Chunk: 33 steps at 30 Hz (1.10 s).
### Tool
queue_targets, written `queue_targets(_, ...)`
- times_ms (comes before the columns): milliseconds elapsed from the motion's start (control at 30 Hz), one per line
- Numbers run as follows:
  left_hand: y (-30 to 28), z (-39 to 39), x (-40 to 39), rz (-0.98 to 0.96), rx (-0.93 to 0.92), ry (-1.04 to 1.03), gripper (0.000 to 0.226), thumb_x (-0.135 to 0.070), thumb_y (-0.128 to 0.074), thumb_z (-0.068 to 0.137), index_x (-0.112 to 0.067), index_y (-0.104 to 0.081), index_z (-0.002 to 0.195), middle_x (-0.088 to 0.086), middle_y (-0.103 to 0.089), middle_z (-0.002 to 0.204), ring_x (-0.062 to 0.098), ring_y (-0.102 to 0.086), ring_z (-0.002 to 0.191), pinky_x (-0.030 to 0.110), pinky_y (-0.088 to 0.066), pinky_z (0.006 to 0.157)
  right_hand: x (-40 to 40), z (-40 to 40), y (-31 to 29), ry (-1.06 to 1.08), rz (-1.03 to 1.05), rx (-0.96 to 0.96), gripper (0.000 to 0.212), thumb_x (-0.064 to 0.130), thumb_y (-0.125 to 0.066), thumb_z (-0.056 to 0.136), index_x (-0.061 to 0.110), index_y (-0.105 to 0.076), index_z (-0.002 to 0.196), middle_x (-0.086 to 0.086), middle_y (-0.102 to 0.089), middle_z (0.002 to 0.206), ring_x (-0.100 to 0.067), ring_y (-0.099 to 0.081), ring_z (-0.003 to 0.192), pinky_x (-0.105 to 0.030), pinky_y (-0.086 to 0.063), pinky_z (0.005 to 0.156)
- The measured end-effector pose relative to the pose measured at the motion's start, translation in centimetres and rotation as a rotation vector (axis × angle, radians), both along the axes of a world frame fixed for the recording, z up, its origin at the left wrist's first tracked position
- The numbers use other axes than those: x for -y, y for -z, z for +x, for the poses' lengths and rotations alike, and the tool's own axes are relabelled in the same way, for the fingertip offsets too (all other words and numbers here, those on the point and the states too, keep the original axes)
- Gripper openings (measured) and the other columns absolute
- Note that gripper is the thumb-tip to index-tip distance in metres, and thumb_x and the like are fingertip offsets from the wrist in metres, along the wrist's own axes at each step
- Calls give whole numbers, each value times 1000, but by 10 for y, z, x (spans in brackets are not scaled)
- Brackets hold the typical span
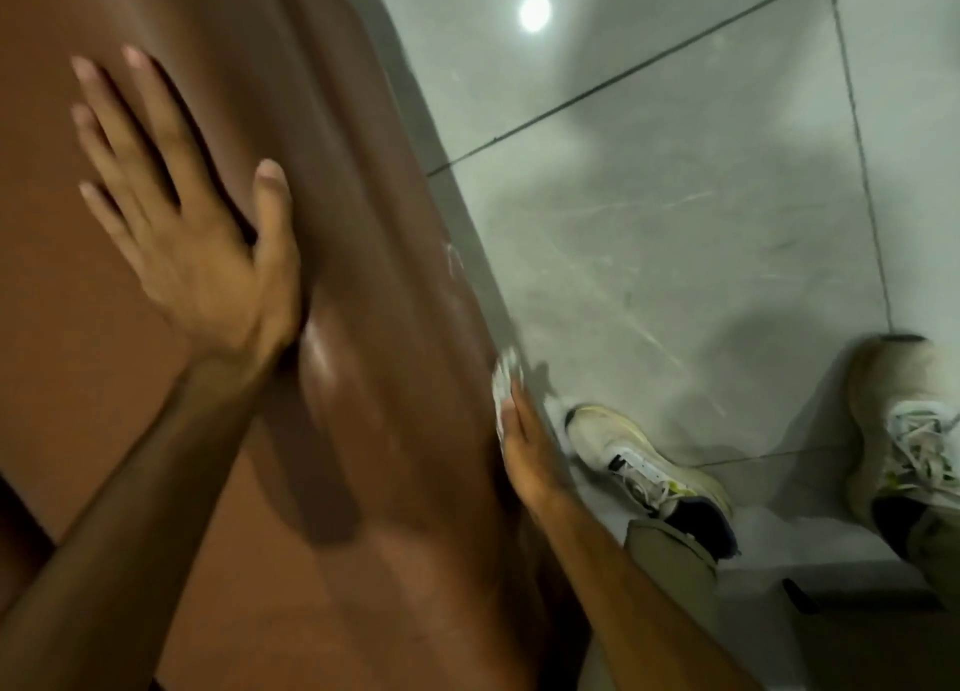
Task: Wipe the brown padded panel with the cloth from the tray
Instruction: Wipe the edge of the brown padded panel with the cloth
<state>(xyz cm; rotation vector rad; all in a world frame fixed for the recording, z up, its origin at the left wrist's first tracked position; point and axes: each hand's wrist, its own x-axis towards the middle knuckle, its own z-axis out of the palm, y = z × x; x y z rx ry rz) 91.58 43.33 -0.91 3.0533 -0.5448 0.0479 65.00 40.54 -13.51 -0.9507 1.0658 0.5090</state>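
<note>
The left hand [192, 233] lies flat with its fingers spread wide and the thumb out to the right, palm pressed on the smooth brown padded panel [363, 285]; it grips nothing. The right hand [527, 456] sits at the panel's right edge, near the camera, fingers fairly straight and close together, laid against a crumpled white cloth [503, 384] that shows just past the fingertips. Whether the fingers pinch the cloth or only press it to the edge cannot be told, since the frame is blurred there. The panel fills the left half of the view, glossy and rounded along its right side. To its right lies a grey tiled floor [675, 197] with two pale laced sneakers [644, 467] on it. No tray appears.
</note>
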Motion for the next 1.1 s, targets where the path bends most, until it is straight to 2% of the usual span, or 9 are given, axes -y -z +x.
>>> queue_targets(133, -4, -11, 18, 67, 70, -43, 78, -55, -37, 115, -13, -19, 178, 18, -16, 187, 38, -14, 174, 63, -16, 141, -15, -33, -43, 1, 32, 21, 60, 77, -31, 101, 68, -17, 158, 26, -20, 176, -6, -17, 166, -50, -19, 136)
queue_targets(200, 2, -8, 16, 95, 79, -44, 78, -56, -34, 114, -13, -20, 178, 18, -16, 187, 38, -15, 174, 62, -16, 141, -11, 4, -38, -74, -25, 93, 53, 74, -26, 104, 76, -9, 153, 36, -10, 175, 0, -8, 166, -44, -12, 137)
queue_targets(333, 16, -11, 10, 108, 165, -41, 80, -57, -26, 112, -9, -26, 176, 22, -24, 184, 38, -21, 173, 58, -17, 142, 27, 121, 16, -37, -116, 274, 56, 48, -30, 113, 45, -19, 168, 17, -16, 180, -6, -13, 166, -31, -14, 134)
queue_targets(433, 21, -9, 12, 148, 205, -48, 79, -55, -27, 111, -6, -31, 174, 25, -29, 181, 40, -26, 172, 60, -21, 141, 36, 126, 49, 53, 7, 165, 53, 34, -33, 116, 30, -26, 168, 7, -28, 177, -15, -24, 165, -27, -21, 127)
queue_targets(567, 16, -10, 15, 166, 177, -46, 78, -54, -29, 111, -11, -27, 176, 23, -27, 182, 38, -24, 173, 62, -24, 139, 21, 49, 14, -45, 40, -68, 51, 42, -33, 114, 41, -20, 163, 7, -26, 177, -15, -23, 165, -25, -17, 126)
queue_targets(667, 16, -9, 13, 175, 172, -52, 78, -55, -30, 110, -13, -27, 177, 22, -28, 183, 37, -24, 173, 64, -25, 138, 16, 69, -8, 17, 45, 70, 46, 49, -38, 111, 59, -28, 154, 26, -27, 170, -4, -23, 163, -40, -15, 137)
queue_targets(800, 21, -11, 11, 166, 181, -36, 77, -51, -32, 109, -7, -35, 173, 28, -33, 179, 44, -29, 170, 64, -23, 139, 30, 152, 31, 105, -54, 352, 57, 44, -40, 111, 40, -28, 167, 16, -26, 178, -4, -21, 165, -38, -16, 137)
queue_targets(967, 21, -8, 13, 169, 196, -55, 76, -51, -32, 109, -10, -36, 173, 26, -34, 179, 42, -30, 170, 64, -23, 139, 19, 93, 47, 213, 148, 39, 56, 50, -33, 112, 36, -28, 167, 12, -29, 175, -3, -31, 159, -33, -17, 134)
queue_targets(1100, 17, -10, 15, 169, 168, -47, 75, -51, -33, 111, -14, -30, 176, 23, -29, 182, 40, -26, 172, 65, -24, 138, 10, 57, -26, 162, 166, 159, 54, 50, -35, 112, 51, -23, 165, 30, -18, 176, 6, -18, 162, -43, -9, 138)
